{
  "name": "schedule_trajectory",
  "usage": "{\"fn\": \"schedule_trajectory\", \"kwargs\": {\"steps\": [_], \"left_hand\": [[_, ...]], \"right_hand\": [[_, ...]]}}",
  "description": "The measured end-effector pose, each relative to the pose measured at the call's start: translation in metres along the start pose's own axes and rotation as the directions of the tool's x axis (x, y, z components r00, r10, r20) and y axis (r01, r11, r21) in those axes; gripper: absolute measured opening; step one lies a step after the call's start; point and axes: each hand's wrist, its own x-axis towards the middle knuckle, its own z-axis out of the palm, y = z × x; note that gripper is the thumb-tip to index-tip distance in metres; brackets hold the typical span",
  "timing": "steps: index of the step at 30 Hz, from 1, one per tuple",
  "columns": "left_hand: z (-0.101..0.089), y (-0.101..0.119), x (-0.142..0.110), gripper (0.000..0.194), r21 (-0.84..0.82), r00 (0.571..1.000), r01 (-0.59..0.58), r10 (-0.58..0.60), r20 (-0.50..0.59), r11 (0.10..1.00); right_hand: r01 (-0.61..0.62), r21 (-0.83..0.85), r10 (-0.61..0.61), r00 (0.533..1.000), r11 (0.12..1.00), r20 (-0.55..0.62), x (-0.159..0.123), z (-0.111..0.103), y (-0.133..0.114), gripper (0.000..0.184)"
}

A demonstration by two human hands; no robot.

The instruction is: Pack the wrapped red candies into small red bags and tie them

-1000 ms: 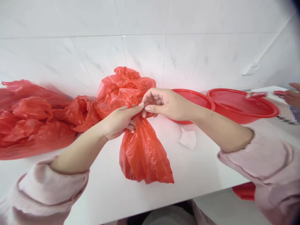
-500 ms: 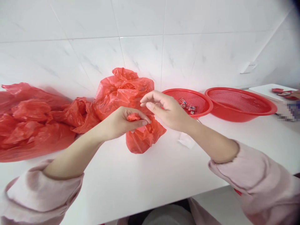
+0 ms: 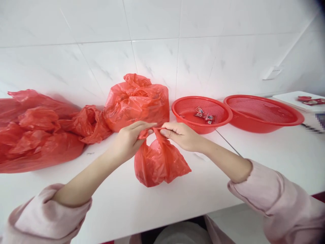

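Observation:
In front of me a small red plastic bag (image 3: 162, 162) hangs or rests just over the white table, its top pulled into twisted handles that cross between my hands. My left hand (image 3: 129, 137) is closed on one handle at the left. On the right, my right hand (image 3: 179, 135) pinches the other handle between thumb and fingers. The bag's body bulges below; what it holds is hidden. Whether its base touches the table I cannot tell.
Behind stands a larger red bag (image 3: 137, 105), with more bulky red bags (image 3: 40, 135) at the left. A red perforated basket (image 3: 177, 105) holds several small packets (image 3: 209, 118); another red basket (image 3: 264, 125) is beside it. Packets (image 3: 311, 100) lie on a white board (image 3: 291, 96) at far right.
My right hand has come down from above and taken hold of a handle. The small bag's top is now drawn taut between both hands, and its body shows lower and fuller.

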Motion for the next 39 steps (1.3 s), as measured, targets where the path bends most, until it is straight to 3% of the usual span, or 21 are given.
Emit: {"fn": "schedule_trajectory", "kwargs": {"steps": [3, 6, 10, 13, 18, 21, 23, 27, 34, 39], "left_hand": [[-0.002, -0.022, -0.032, 0.026, 0.097, 0.999, 0.031, -0.034, 0.029, 0.995], [0.001, -0.04, -0.073, 0.025, 0.069, 0.986, 0.165, -0.164, -0.01, 0.984], [0.018, -0.038, -0.108, 0.034, -0.126, 0.873, 0.488, -0.486, 0.049, 0.864], [0.036, -0.03, -0.101, 0.041, -0.255, 0.833, 0.535, -0.553, 0.0, 0.806], [0.081, -0.039, -0.061, 0.042, -0.256, 0.882, 0.411, -0.452, -0.133, 0.875], [0.111, -0.05, -0.045, 0.038, -0.203, 0.903, 0.389, -0.416, -0.111, 0.899], [0.123, -0.055, -0.043, 0.034, -0.153, 0.903, 0.415, -0.426, -0.051, 0.897], [0.127, -0.057, -0.049, 0.03, 0.007, 0.848, 0.529, -0.529, 0.032, 0.849], [0.12, -0.062, -0.061, 0.034, 0.219, 0.721, 0.649, -0.681, 0.126, 0.728], [0.121, -0.065, -0.063, 0.039, 0.263, 0.686, 0.665, -0.711, 0.157, 0.699]], "right_hand": [[-0.1, -0.134, 0.093, 0.994, 0.986, -0.059, -0.021, -0.01, 0.015, 0.04], [-0.323, -0.251, 0.279, 0.94, 0.912, -0.194, -0.044, -0.023, 0.053, 0.045], [-0.475, -0.178, 0.437, 0.874, 0.862, -0.212, -0.057, -0.027, 0.105, 0.041], [-0.494, -0.123, 0.445, 0.847, 0.861, -0.291, -0.047, -0.013, 0.118, 0.036], [-0.481, -0.15, 0.357, 0.795, 0.864, -0.49, -0.025, 0.043, 0.102, 0.039], [-0.482, -0.264, 0.305, 0.806, 0.835, -0.507, -0.022, 0.078, 0.098, 0.04], [-0.482, -0.347, 0.297, 0.832, 0.804, -0.469, -0.023, 0.09, 0.103, 0.038], [-0.476, -0.461, 0.318, 0.869, 0.749, -0.38, -0.026, 0.084, 0.12, 0.035], [-0.5, -0.557, 0.361, 0.866, 0.663, -0.346, -0.024, 0.066, 0.136, 0.04], [-0.526, -0.594, 0.402, 0.85, 0.608, -0.341, -0.025, 0.069, 0.142, 0.041]]}}
